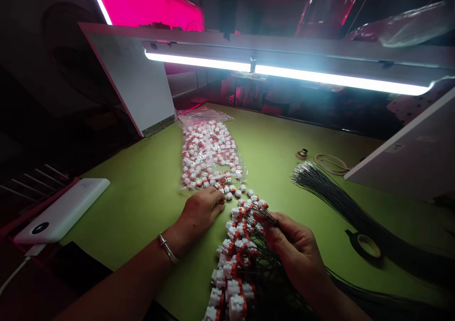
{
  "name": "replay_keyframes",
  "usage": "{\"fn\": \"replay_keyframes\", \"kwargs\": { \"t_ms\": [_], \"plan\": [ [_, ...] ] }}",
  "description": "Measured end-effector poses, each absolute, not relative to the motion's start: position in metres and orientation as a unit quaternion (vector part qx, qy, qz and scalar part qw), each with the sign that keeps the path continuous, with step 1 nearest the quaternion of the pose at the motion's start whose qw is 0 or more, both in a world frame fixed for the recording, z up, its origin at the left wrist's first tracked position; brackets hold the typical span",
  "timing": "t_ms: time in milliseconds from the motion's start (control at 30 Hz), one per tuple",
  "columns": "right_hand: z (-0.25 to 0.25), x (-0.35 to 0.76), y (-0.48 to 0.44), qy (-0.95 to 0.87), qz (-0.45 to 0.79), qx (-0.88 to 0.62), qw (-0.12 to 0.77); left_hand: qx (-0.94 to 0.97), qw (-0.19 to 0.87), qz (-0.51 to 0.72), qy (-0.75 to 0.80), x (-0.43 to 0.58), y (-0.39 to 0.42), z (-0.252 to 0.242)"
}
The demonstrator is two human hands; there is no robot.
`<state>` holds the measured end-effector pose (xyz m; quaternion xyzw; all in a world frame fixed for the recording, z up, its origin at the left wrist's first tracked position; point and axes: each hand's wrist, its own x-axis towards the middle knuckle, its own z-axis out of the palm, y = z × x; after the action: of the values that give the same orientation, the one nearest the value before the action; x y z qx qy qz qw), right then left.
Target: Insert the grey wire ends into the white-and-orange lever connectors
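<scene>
My left hand [201,212], with a bracelet at the wrist, reaches to the loose white-and-red connectors [229,195] by the mouth of a clear bag [209,150] full of the same parts. Its fingers are curled together at a connector, and what lies between them is mostly hidden. Thin black wires [266,214] are pinched in my right hand [293,243], their tips pointing left. Beneath and beside that hand, a long pile of connectors [232,264] with black wires attached runs toward me.
On the right lie a thick bundle of black wires [341,202], a roll of black tape [368,246], a tan ring [332,164] and a small metal piece [302,154]. A white power bank [67,209] is at the left edge. A tube light [284,72] spans above the green table [149,169].
</scene>
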<state>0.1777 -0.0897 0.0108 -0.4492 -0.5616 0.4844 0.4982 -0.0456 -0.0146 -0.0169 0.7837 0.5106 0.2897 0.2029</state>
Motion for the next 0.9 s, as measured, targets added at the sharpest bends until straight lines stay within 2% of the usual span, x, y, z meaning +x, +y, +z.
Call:
{"fn": "replay_keyframes", "kwargs": {
  "t_ms": [133,267,400,633,900],
  "plan": [
    [0.013,0.173,-0.091,-0.473,0.541,-0.448,0.532,0.747,0.259,0.361,0.495,-0.041,-0.024,-0.015],
    [0.013,0.169,-0.091,-0.442,0.574,-0.44,0.531,0.604,0.493,0.449,0.437,-0.033,-0.037,-0.009],
    [0.012,0.167,-0.092,-0.446,0.576,-0.446,0.519,0.455,0.671,0.433,0.394,-0.028,-0.048,0.001],
    [0.017,0.164,-0.093,-0.455,0.573,-0.472,0.492,0.369,0.756,0.402,0.363,-0.027,-0.056,0.011],
    [0.015,0.161,-0.095,-0.464,0.577,-0.467,0.484,0.332,0.779,0.415,0.334,-0.02,-0.063,0.01]
  ]
}}
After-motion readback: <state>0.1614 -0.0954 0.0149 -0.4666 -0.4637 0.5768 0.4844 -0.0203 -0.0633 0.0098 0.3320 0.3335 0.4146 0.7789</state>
